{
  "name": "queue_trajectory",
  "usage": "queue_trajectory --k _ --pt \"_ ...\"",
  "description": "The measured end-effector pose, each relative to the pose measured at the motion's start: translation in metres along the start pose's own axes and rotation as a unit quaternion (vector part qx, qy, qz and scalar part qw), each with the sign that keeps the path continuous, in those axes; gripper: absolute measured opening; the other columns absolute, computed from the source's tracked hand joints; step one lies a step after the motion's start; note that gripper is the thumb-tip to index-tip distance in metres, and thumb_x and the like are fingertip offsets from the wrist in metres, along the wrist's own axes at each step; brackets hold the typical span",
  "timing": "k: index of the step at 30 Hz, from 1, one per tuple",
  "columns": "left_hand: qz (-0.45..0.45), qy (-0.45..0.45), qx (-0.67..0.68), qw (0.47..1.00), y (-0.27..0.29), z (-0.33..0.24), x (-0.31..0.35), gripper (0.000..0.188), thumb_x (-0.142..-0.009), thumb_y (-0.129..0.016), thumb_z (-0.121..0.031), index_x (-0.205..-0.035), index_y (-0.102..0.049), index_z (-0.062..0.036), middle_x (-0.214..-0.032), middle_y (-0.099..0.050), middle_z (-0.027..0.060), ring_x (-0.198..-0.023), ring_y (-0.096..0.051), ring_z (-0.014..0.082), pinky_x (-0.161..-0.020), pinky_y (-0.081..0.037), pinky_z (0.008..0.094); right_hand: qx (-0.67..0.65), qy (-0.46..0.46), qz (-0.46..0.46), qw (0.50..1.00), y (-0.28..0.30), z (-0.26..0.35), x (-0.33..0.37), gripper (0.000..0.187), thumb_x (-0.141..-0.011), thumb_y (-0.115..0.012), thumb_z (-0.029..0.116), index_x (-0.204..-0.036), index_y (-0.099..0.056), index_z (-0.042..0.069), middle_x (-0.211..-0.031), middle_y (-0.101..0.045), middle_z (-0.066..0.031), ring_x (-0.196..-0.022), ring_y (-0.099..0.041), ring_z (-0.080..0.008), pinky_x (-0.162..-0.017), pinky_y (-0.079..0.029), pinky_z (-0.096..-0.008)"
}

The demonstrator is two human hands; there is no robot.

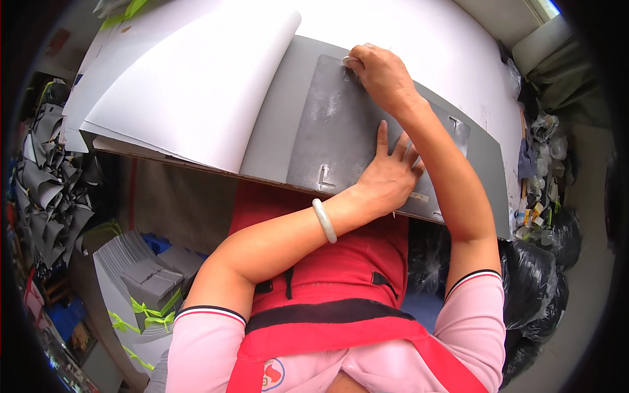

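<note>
A dark grey template sheet (pixel 327 124) with L-shaped marks or slots near its corners lies on a larger grey sheet (pixel 272 124). My left hand (pixel 390 177) rests flat on the template near the table's front edge, its fingers spread; a pale bangle (pixel 324 221) circles that wrist. Past it, my right hand (pixel 381 75) is closed in a pinch at the template's far left corner. A small white piece (pixel 348 61), perhaps chalk, shows between its thumb and fingers, right by the far corner mark. My right forearm crosses above the left fingertips and hides part of the template.
A large white sheet (pixel 196 85) curls back on the left over the grey stack. The white tabletop (pixel 406 26) stretches behind. Grey offcuts (pixel 49 190) hang at the far left, above bundled grey sheets (pixel 154 281) tied with green. Black plastic bags (pixel 531 281) stand at right.
</note>
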State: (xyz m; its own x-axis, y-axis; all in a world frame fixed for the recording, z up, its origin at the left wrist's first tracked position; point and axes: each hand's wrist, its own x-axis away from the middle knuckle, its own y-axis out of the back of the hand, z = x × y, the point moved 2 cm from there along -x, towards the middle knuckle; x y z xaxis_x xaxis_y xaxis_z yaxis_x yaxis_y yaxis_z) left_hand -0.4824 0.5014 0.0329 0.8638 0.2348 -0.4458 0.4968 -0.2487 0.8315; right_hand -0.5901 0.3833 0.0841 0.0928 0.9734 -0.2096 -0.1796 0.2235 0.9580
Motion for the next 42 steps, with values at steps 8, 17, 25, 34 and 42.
queue_trajectory --k 8,17,25,34,42 --pt "-0.025 0.005 -0.005 1.000 -0.007 -0.001 0.000 0.041 -0.091 -0.061 -0.026 -0.129 -0.063 -0.0095 -0.144 -0.043 0.0209 -0.142 -0.032 0.0433 -0.106 -0.020 0.0817 -0.208 -0.222 0.067 0.950 0.016 -0.006 0.003 0.023 -0.095 -0.062 0.017 -0.110 -0.066 0.000 -0.079 -0.070 -0.0128 -0.068 -0.068 -0.0203 -0.070 -0.058 -0.0350" --pt "0.004 0.003 0.030 1.000 -0.003 0.002 0.000 0.035 -0.094 -0.058 -0.022 -0.125 -0.067 -0.0073 -0.145 -0.043 0.0208 -0.142 -0.030 0.0455 -0.106 -0.018 0.0825 -0.306 -0.259 0.096 0.911 0.004 0.002 -0.007 0.017 -0.092 -0.061 0.012 -0.101 -0.061 -0.002 -0.074 -0.064 -0.0062 -0.062 -0.061 -0.0108 -0.053 -0.052 -0.0258" --pt "-0.005 0.088 0.161 0.983 -0.008 0.004 0.002 0.047 -0.100 -0.047 -0.027 -0.142 -0.050 -0.0053 -0.144 -0.049 0.0230 -0.140 -0.042 0.0374 -0.116 -0.027 0.0602 -0.387 -0.247 0.213 0.862 0.022 0.071 0.081 0.017 -0.093 -0.064 0.013 -0.103 -0.058 0.000 -0.068 -0.062 -0.0052 -0.055 -0.057 -0.0084 -0.045 -0.046 -0.0241" --pt "0.063 -0.012 -0.037 0.997 -0.006 0.006 0.009 0.065 -0.097 -0.042 -0.048 -0.154 -0.040 -0.0147 -0.160 -0.034 0.0191 -0.151 -0.027 0.0406 -0.114 -0.015 0.0758 -0.147 -0.120 0.307 0.933 0.019 0.104 0.100 0.019 -0.089 -0.060 0.016 -0.102 -0.060 0.002 -0.075 -0.070 -0.0151 -0.065 -0.066 -0.0275 -0.076 -0.051 -0.0388" --pt "0.046 -0.030 -0.057 0.997 -0.004 0.006 0.011 0.060 -0.097 -0.045 -0.047 -0.148 -0.048 -0.0156 -0.159 -0.036 0.0183 -0.150 -0.027 0.0417 -0.111 -0.013 0.0796 -0.196 -0.082 0.181 0.960 0.018 0.088 0.123 0.035 -0.085 -0.074 0.039 -0.100 -0.072 0.008 -0.094 -0.074 -0.0157 -0.091 -0.070 -0.0386 -0.089 -0.050 -0.0502"
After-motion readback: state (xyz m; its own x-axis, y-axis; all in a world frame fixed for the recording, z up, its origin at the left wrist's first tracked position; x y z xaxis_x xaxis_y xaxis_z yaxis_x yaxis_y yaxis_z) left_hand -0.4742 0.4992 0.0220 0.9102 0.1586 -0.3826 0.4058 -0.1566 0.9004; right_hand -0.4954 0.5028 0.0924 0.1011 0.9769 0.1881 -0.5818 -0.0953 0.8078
